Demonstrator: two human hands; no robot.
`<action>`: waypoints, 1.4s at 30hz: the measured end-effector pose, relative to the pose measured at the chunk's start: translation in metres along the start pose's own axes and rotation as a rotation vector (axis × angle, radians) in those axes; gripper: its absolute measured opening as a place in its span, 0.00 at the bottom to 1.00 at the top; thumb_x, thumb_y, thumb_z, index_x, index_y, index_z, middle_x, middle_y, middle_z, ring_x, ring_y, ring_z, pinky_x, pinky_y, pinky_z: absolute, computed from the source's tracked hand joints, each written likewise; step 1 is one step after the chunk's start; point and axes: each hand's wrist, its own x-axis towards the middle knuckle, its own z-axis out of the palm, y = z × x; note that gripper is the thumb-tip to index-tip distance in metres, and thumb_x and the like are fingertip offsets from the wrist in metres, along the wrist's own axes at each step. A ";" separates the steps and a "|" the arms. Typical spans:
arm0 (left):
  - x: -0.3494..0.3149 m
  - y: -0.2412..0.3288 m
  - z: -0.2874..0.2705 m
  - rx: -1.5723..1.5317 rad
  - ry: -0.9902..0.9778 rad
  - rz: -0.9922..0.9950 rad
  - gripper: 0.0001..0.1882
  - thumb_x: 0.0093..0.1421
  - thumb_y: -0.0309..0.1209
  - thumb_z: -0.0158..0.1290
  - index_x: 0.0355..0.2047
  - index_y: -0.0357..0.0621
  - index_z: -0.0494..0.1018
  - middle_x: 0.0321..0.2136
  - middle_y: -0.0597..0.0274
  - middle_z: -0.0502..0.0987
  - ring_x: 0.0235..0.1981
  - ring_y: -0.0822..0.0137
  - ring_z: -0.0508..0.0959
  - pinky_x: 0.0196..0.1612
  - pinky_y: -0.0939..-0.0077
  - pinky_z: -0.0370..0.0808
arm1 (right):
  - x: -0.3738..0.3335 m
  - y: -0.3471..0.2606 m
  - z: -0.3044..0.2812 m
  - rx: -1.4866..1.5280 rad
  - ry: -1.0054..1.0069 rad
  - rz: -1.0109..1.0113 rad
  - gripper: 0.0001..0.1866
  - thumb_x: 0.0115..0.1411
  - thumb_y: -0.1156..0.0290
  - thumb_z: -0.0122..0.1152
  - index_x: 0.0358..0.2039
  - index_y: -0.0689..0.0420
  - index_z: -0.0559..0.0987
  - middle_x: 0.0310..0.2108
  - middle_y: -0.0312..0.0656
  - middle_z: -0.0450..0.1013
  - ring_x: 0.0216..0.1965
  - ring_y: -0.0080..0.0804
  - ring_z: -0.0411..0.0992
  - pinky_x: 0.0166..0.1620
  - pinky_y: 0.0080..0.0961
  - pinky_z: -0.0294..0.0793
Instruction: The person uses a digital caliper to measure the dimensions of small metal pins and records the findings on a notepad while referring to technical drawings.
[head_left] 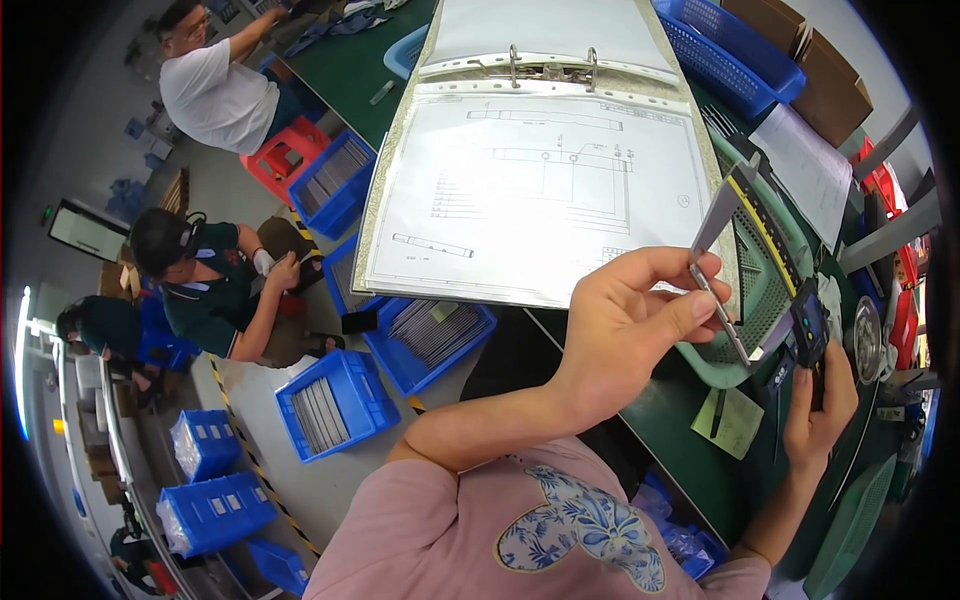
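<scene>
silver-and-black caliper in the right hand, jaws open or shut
Open: the silver-and-black caliper in the right hand has its jaws well apart, with yellow-marked beam showing between them.

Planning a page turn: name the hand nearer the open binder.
Left. Left hand overlaps the binder's lower edge in view; right hand sits farther right, holding the caliper.

Blue basket (782, 84) beside cardboard box (836, 85), upper right. Black pen (719, 410) on yellowish notepad (742, 425), green table (672, 452) beneath. Red stool (284, 150) by person in white top (212, 95). Blue bin (374, 396) of long grey strips on floor (250, 385), yellow-black tape (228, 405) nearby.
</scene>
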 end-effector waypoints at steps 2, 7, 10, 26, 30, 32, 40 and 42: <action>0.000 0.000 0.000 0.008 0.000 0.006 0.15 0.58 0.21 0.52 0.46 0.31 0.67 0.38 0.49 0.76 0.37 0.62 0.79 0.38 0.74 0.79 | 0.001 -0.002 0.000 -0.006 -0.016 0.004 0.18 0.51 0.77 0.50 0.44 0.70 0.71 0.28 0.45 0.69 0.25 0.30 0.66 0.29 0.20 0.64; 0.000 -0.001 0.000 0.022 0.050 -0.011 0.15 0.58 0.20 0.51 0.46 0.32 0.68 0.38 0.49 0.76 0.37 0.61 0.79 0.37 0.72 0.80 | 0.005 -0.004 0.000 -0.037 -0.019 -0.015 0.23 0.46 0.77 0.50 0.46 0.69 0.71 0.28 0.47 0.69 0.25 0.34 0.68 0.30 0.22 0.66; -0.004 0.000 -0.002 -0.050 0.020 0.034 0.15 0.58 0.20 0.51 0.46 0.31 0.68 0.38 0.51 0.76 0.38 0.64 0.78 0.39 0.75 0.79 | 0.008 -0.003 0.000 -0.021 -0.004 -0.062 0.26 0.42 0.76 0.51 0.47 0.68 0.72 0.31 0.50 0.72 0.25 0.39 0.71 0.30 0.26 0.71; -0.006 0.002 -0.004 0.064 0.063 0.105 0.15 0.58 0.21 0.51 0.46 0.31 0.67 0.36 0.50 0.76 0.35 0.54 0.80 0.37 0.73 0.81 | 0.009 -0.002 0.000 0.011 0.027 -0.034 0.22 0.43 0.70 0.66 0.40 0.64 0.75 0.18 0.40 0.65 0.15 0.31 0.64 0.19 0.24 0.62; -0.005 0.002 -0.003 0.081 0.066 0.101 0.15 0.58 0.21 0.51 0.46 0.31 0.67 0.35 0.50 0.76 0.35 0.54 0.80 0.37 0.72 0.81 | 0.007 0.000 0.001 -0.003 0.041 -0.038 0.20 0.43 0.70 0.67 0.37 0.64 0.75 0.18 0.40 0.65 0.15 0.32 0.63 0.19 0.25 0.61; -0.005 0.002 -0.003 0.057 0.059 0.104 0.15 0.58 0.21 0.51 0.46 0.31 0.67 0.35 0.50 0.76 0.36 0.54 0.80 0.38 0.72 0.81 | 0.007 -0.001 0.001 -0.006 0.041 -0.026 0.19 0.43 0.69 0.67 0.36 0.63 0.75 0.18 0.40 0.65 0.15 0.33 0.63 0.19 0.26 0.61; -0.005 -0.001 -0.008 0.063 0.045 0.110 0.15 0.58 0.21 0.51 0.46 0.32 0.67 0.37 0.49 0.75 0.36 0.54 0.80 0.37 0.70 0.81 | 0.008 -0.003 -0.004 -0.067 0.021 -0.052 0.18 0.44 0.66 0.67 0.33 0.62 0.75 0.18 0.42 0.66 0.17 0.36 0.66 0.20 0.27 0.62; -0.004 -0.001 -0.010 0.058 0.024 0.109 0.15 0.58 0.21 0.50 0.46 0.33 0.67 0.38 0.50 0.75 0.36 0.54 0.80 0.37 0.70 0.81 | 0.008 -0.004 -0.004 -0.103 0.040 -0.055 0.18 0.45 0.63 0.67 0.32 0.61 0.74 0.18 0.41 0.66 0.17 0.36 0.66 0.19 0.28 0.62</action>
